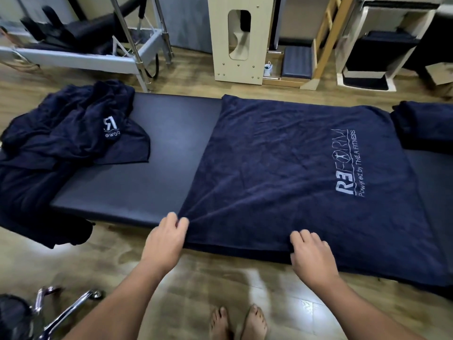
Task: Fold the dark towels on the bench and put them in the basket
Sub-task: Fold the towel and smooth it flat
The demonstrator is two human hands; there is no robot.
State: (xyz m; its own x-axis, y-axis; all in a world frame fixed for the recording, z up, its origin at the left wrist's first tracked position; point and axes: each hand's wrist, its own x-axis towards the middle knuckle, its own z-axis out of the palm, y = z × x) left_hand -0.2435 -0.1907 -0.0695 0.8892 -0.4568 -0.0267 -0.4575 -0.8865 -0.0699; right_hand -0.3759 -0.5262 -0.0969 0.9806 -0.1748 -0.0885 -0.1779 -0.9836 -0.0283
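On the bench point(137, 168), left hand point(164, 238) and right hand point(311, 256) each pinch the spread towel's point(282, 168) near edge.

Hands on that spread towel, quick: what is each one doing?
Left hand: pinching the near-left corner of the spread towel.
Right hand: curled over the towel's near edge, gripping it.

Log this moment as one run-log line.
step: folding | left hand: pinches spread towel corner | right hand: on near edge | heap: unfolded

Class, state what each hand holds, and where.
Left hand pinches the spread towel at its near left corner; right hand grips its near edge.
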